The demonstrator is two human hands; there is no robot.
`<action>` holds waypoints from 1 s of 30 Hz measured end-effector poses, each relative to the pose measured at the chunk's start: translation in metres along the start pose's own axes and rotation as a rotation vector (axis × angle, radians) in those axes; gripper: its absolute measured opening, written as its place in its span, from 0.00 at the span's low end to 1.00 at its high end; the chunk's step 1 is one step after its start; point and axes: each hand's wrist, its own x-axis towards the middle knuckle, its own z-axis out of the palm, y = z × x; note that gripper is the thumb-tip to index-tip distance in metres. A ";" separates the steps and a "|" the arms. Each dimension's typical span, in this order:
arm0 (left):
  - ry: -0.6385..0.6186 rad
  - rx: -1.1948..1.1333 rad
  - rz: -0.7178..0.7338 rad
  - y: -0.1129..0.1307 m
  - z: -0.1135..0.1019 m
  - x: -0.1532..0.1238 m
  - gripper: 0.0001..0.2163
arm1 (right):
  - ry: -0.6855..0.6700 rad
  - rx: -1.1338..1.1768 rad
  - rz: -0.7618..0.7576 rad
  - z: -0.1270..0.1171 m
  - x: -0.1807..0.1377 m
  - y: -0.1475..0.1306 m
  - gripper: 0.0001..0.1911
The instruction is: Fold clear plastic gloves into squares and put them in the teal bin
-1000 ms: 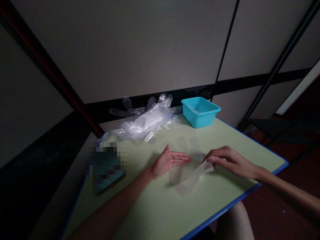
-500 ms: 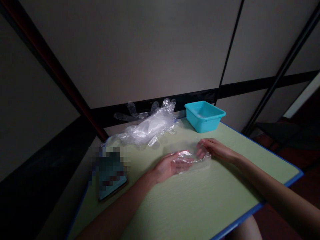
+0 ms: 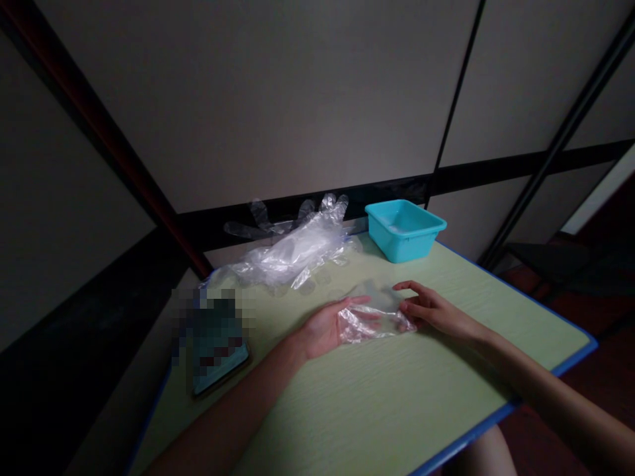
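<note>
A clear thin plastic glove (image 3: 373,317) lies bunched on the pale green table (image 3: 367,403) between my two hands. My left hand (image 3: 327,326) rests palm up at its left end, fingers stretched out and partly under or inside the crumpled plastic. My right hand (image 3: 427,309) is at the glove's right end, its fingertips pinching the plastic while the forefinger points out above it. Further back lies a heap of the same clear gloves (image 3: 292,246).
A turquoise plastic tub (image 3: 404,229) stands at the table's far right corner. A phone-like flat object (image 3: 213,344), blurred out, lies near the left edge. The table has a blue rim and stands against a grey partition wall.
The glove, spread long and flat a second ago, is now gathered into a crumpled bunch over my left fingers. My right hand moved up and back with the plastic toward my left hand.
</note>
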 end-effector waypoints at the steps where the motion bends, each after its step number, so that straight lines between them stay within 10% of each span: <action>1: -0.004 0.001 -0.003 0.000 0.000 0.000 0.17 | -0.014 -0.010 0.004 0.000 -0.001 0.001 0.24; 30: 0.090 0.055 0.200 -0.001 0.006 -0.005 0.10 | 0.363 -0.111 -0.268 0.006 0.025 0.003 0.28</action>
